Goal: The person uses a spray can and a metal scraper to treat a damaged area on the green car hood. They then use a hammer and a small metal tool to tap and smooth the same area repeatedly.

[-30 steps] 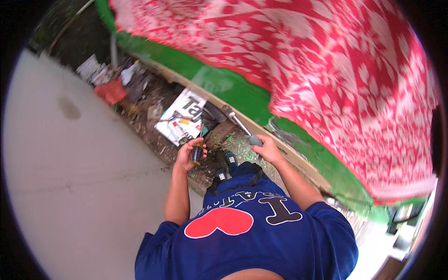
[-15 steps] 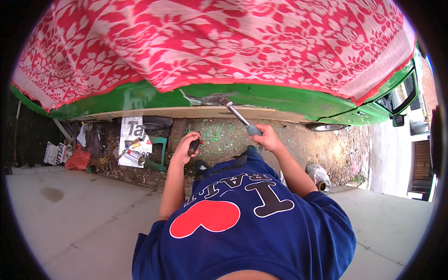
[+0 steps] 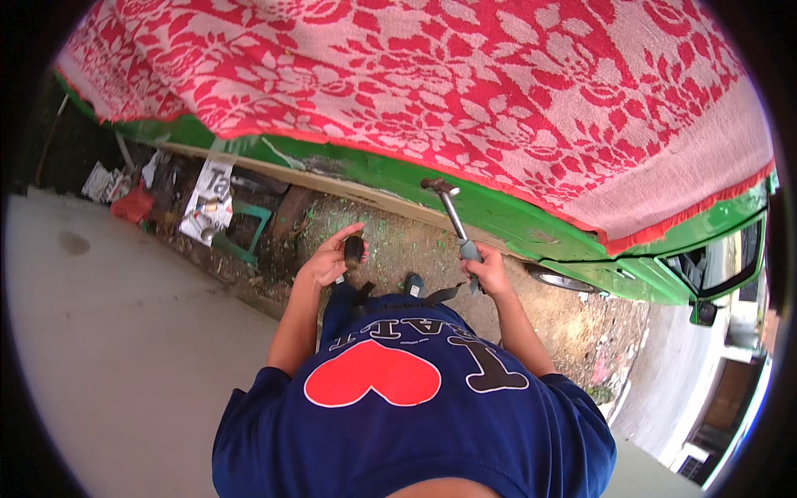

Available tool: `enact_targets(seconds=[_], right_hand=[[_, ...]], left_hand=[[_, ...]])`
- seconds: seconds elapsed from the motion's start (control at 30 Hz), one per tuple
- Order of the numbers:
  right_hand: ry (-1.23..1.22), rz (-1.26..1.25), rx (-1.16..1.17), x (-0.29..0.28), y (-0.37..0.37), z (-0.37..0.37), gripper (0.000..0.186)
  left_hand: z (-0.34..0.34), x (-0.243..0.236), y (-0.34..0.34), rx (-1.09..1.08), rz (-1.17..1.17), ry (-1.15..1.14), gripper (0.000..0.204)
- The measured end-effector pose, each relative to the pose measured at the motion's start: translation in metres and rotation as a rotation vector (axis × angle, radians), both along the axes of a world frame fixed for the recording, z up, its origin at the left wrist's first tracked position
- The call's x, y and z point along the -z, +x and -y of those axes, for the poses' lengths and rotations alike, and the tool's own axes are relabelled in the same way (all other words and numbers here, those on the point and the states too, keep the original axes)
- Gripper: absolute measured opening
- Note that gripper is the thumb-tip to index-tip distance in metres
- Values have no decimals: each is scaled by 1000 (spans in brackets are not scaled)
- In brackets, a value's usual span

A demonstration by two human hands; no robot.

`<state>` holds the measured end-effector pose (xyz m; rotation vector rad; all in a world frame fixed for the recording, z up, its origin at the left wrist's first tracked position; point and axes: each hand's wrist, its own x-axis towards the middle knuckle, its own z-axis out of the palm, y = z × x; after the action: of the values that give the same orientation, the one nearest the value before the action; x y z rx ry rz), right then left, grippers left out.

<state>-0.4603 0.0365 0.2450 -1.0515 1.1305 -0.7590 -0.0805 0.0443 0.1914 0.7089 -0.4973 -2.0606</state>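
My right hand (image 3: 490, 270) grips the grey-blue handle of a hammer (image 3: 452, 214). Its metal shaft points away from me, and its dark head overlaps the green car's side in the picture; whether they touch I cannot tell. In my left hand (image 3: 326, 262) is a short dark cylinder (image 3: 354, 249), held with the index finger stretched forward. Both hands are in front of my waist, apart from each other. Beyond them runs the green car body (image 3: 490, 209), with a scraped, bare patch (image 3: 320, 163) to the left of the hammer.
A red-and-pink floral cloth (image 3: 374, 75) drapes over the car. At the left, a printed sheet (image 3: 209, 192) with cans on it lies over a green stool (image 3: 253, 236), near a red plastic bag (image 3: 133, 203). Paint chips dot the ground; a car wheel (image 3: 560, 278) is at the right.
My view has turned and shifted right along the car. The hammer head has moved away from the scraped patch. My left index finger has straightened, and the cylinder now shows more.
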Motion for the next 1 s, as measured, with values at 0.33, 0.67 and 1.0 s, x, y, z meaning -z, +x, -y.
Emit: enact_targets(seconds=[0.33, 0.67, 1.0], right_hand=[[5, 54, -69, -8, -19, 8, 18], [-124, -9, 36, -22, 22, -2, 23], [-125, -361, 102, -21, 42, -10, 12]], left_hand=[[-21, -1, -48, -262, 705, -213, 44], [-6, -4, -42, -439, 1247, -566, 39], [9, 55, -31, -436, 920, -613, 40]])
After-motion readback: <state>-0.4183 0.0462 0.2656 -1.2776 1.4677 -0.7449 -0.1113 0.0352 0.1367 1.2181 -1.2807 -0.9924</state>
